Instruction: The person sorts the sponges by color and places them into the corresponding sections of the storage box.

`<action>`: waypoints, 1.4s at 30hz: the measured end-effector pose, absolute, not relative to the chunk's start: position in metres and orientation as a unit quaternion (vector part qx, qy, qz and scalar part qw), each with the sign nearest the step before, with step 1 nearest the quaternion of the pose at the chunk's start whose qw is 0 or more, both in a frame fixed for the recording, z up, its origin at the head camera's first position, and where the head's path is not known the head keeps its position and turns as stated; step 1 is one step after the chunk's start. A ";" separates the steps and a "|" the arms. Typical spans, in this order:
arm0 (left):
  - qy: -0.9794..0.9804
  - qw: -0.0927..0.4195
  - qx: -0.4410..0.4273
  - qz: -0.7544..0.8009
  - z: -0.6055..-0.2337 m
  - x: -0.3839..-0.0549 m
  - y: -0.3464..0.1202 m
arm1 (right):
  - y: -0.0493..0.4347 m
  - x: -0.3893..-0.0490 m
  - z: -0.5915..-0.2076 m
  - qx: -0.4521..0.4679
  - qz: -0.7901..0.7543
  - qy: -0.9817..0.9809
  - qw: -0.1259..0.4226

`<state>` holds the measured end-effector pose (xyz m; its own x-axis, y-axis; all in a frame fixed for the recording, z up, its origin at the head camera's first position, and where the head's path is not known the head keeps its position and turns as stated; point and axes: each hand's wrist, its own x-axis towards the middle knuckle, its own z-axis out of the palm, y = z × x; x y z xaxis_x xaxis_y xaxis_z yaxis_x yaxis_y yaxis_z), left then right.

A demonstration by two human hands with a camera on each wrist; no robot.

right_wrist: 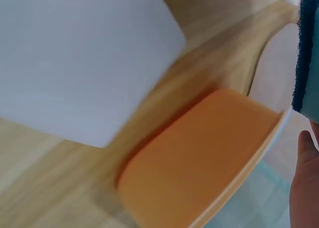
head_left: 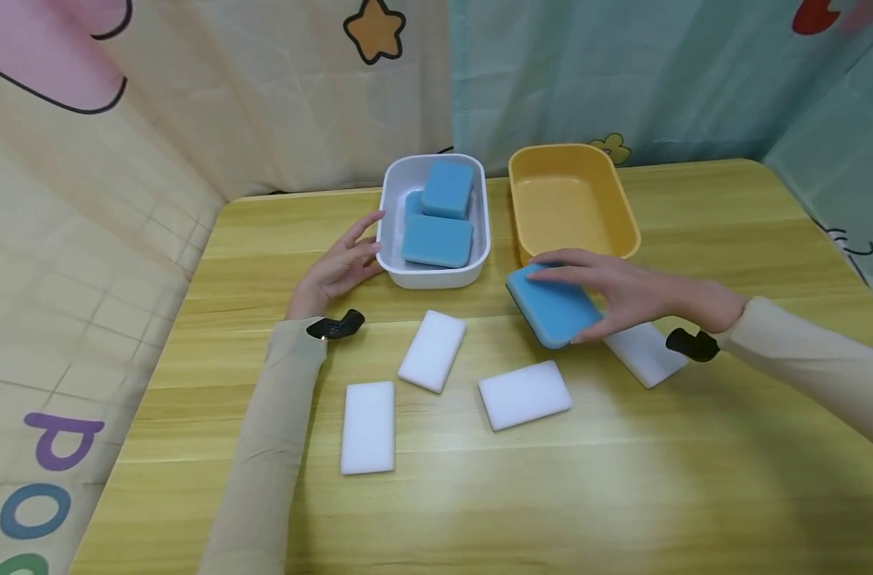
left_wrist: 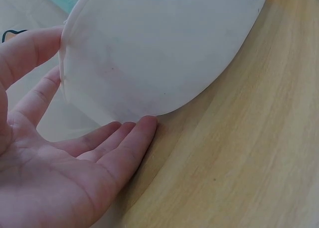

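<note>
My right hand (head_left: 623, 287) grips a blue sponge (head_left: 554, 307) by its edges, above the table in front of the yellow container. In the right wrist view only part of that hand (right_wrist: 305, 193) and the sponge's dark-edged side (right_wrist: 306, 63) show. My left hand (head_left: 339, 267) touches the left side of a white container (head_left: 436, 279). Seen from the left wrist, the fairly straight fingers (left_wrist: 134, 143) rest against its wall (left_wrist: 164, 49). Inside it lie two blue sponges (head_left: 438, 241) in plain sight and a third (head_left: 412, 204) partly covered.
A yellow container (head_left: 573, 216) stands right of the white one. Several white sponges lie on the wooden table (head_left: 479, 511): one at left (head_left: 368, 427), two nearer the middle (head_left: 432, 351), one (head_left: 648, 355) partly under my right hand. Printed curtains (head_left: 292, 104) hang behind.
</note>
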<state>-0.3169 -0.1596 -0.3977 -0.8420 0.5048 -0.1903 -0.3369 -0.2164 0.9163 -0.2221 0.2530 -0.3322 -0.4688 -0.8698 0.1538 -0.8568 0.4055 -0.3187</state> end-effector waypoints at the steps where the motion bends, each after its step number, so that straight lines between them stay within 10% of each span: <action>1: 0.563 0.271 0.077 0.777 -0.398 -0.317 -0.159 | 0.252 -0.224 -0.330 -0.513 -0.178 0.840 0.019; 42: 0.560 0.286 0.069 0.775 -0.396 -0.321 -0.139 | 0.170 -0.310 -0.308 -0.459 -0.203 0.864 0.035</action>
